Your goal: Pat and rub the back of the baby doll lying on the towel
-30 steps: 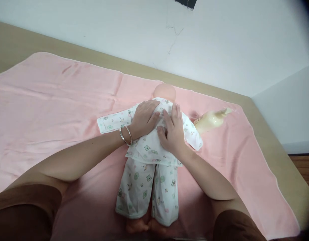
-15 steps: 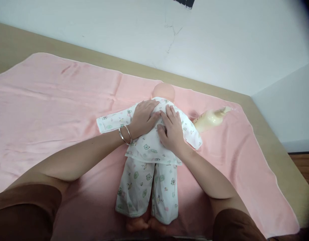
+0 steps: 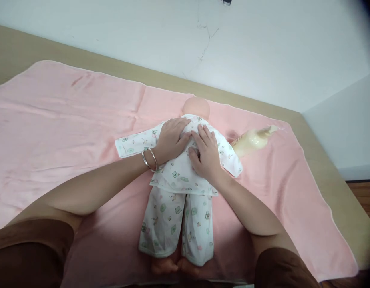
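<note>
A baby doll lies face down in white printed pajamas, its bald head away from me and its bare feet toward me. My left hand rests flat on the left side of its upper back, fingers stretched out. Beside it, my right hand lies on the right side of the back, also with fingers extended. Neither hand grasps anything. Two thin silver bangles circle my left wrist. The doll's face is hidden against the blanket.
A pink blanket with creases is spread under the doll on a wooden table. To the doll's right, a cream pump bottle lies on its side. A white wall rises behind the table's far edge.
</note>
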`<state>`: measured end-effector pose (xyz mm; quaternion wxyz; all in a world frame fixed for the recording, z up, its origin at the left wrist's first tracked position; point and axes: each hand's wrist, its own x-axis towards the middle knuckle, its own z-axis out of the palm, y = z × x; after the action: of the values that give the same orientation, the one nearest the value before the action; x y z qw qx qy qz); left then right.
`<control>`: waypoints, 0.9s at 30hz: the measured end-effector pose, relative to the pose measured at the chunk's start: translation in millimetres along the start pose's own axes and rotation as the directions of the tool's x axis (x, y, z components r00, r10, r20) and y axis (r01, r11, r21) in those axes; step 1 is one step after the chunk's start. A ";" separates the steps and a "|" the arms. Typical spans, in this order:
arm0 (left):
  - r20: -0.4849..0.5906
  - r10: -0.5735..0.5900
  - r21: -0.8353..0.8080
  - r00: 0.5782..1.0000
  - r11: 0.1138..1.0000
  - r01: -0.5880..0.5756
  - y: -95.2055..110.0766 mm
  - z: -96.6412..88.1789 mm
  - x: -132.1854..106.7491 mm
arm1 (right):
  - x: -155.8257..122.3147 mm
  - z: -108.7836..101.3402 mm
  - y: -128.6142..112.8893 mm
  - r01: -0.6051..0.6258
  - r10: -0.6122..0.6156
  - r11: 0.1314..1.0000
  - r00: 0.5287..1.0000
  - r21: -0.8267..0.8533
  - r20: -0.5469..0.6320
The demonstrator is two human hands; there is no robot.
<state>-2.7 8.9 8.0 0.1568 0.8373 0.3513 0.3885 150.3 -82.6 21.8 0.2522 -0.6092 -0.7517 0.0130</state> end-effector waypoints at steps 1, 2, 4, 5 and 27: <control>0.003 0.002 0.000 1.000 1.000 -0.002 0.0 -0.1 0.0 | -0.1 0.0 0.0 0.001 -0.001 1.000 1.000 -0.001 -0.002; 0.004 0.005 0.000 1.000 1.000 -0.005 0.0 -0.2 0.0 | -0.2 0.0 0.0 0.002 -0.002 1.000 1.000 -0.001 -0.004; 0.003 0.011 -0.001 1.000 1.000 -0.011 -0.4 -0.2 -0.1 | -0.2 0.1 0.1 0.003 -0.003 1.000 1.000 0.000 -0.005; -0.001 0.013 -0.001 1.000 1.000 -0.013 -0.6 -0.1 -0.2 | -0.2 0.2 0.2 0.001 -0.001 1.000 1.000 0.002 -0.005; -0.019 0.020 0.003 1.000 1.000 -0.020 -2.0 1.2 -0.4 | -1.1 3.7 3.2 0.022 -0.021 1.000 0.999 0.022 -0.046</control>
<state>-2.9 10.1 5.9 0.1485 0.8374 0.3447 0.3973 151.9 -81.7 17.2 0.2764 -0.5982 -0.7521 0.0045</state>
